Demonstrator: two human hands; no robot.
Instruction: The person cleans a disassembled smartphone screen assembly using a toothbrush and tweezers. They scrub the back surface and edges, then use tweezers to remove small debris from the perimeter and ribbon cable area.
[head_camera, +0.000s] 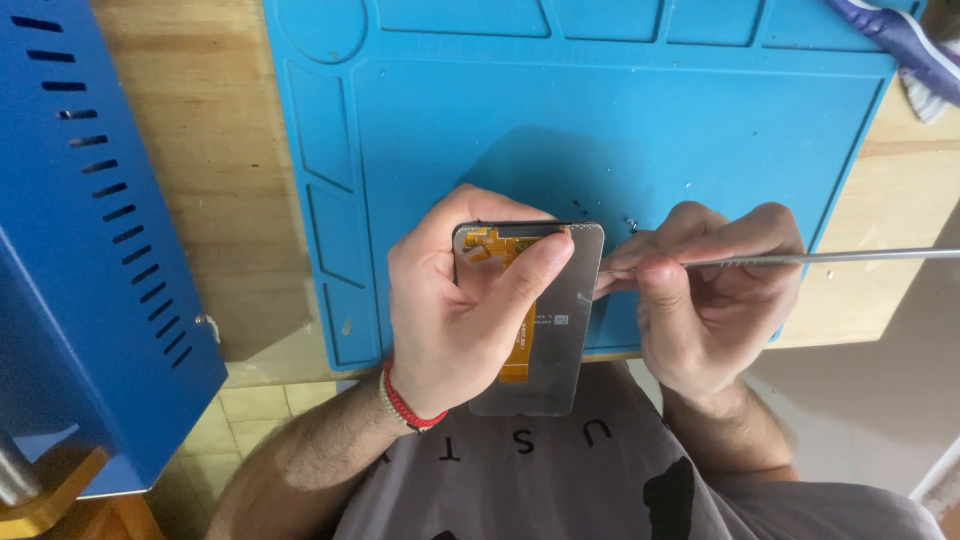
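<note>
My left hand holds a phone screen panel, grey back side up, with an orange flex cable running down its middle. My thumb presses across the cable near the panel's top. My right hand pinches a thin metal tool, its long shaft pointing right and its tip at the panel's right edge. Both hands hover over the near edge of a blue work mat.
The mat lies on a wooden table. A blue metal case with vent slots stands at the left. A purple and white item sits at the top right corner. Small screws lie on the mat near the panel.
</note>
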